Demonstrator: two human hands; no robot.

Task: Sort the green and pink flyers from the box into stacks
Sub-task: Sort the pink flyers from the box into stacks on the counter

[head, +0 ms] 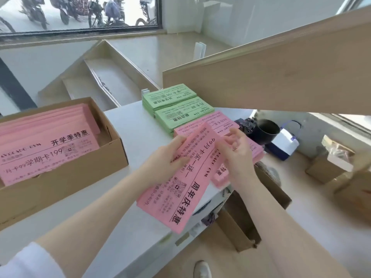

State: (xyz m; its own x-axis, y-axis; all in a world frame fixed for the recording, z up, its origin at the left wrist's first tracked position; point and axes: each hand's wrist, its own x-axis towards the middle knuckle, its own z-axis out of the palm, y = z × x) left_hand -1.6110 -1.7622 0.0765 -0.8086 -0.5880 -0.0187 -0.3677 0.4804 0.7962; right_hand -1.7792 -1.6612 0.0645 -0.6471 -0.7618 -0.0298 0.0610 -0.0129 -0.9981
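My left hand (166, 157) grips a bundle of pink flyers (180, 189) by its left edge, above the white table (128, 133). My right hand (234, 149) pinches the bundle's far right edge with thumb and fingers. An open cardboard box (80, 169) at the left holds more pink flyers (44, 145). At the far side of the table lie two stacks of green flyers (170, 97), (182, 115). Just in front of them, a pink stack (216, 123) is partly hidden by my hands. Another pink stack (220, 175) peeks out under my right wrist.
A wooden panel (281, 77) overhangs the table's far right. Beside the table stand a black cup (265, 131) and a white-and-blue container (285, 143). Cardboard boxes (329, 167) sit on the floor at right, and flattened cardboard (241, 223) leans below the table edge.
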